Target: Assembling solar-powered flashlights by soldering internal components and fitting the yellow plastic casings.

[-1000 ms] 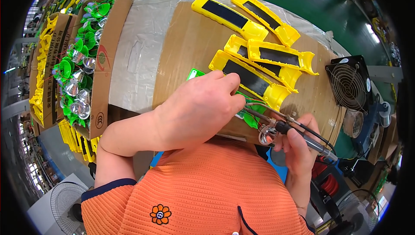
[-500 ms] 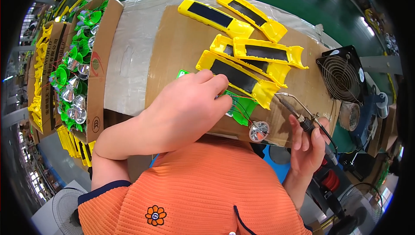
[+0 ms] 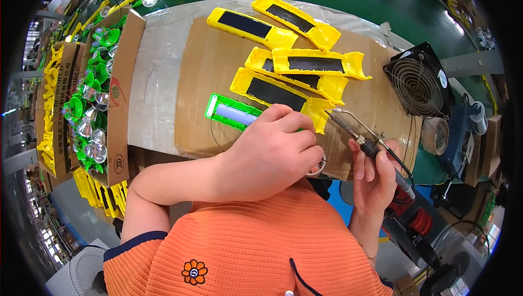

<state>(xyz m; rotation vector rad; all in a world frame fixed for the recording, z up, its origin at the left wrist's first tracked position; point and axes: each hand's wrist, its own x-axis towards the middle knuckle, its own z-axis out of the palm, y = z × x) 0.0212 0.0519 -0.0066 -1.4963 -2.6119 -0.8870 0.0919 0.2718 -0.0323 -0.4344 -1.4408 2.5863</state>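
Since the earlier frame, the left hand (image 3: 275, 151) has slid rightward along the green casing (image 3: 234, 103), baring its left end and the pale lilac cylinder (image 3: 235, 114) inside; the soldering iron (image 3: 372, 150) has hardly shifted against the yellow shells.

The green casing lies on the cardboard sheet (image 3: 190, 67), its long axis running from upper left down toward lower right, under the left hand. That hand is much the nearer one: it comes over the casing's right part with knuckles up and fingers curled down; I cannot tell what the fingertips pinch. Its forearm reaches in from the casing's lower left.

The right hand (image 3: 376, 168), well apart to the casing's lower right, is wrapped around the iron's handle, palm turned inward. The iron slants up-left, its tip right of the casing, by the end of the nearest yellow shell (image 3: 275, 93).
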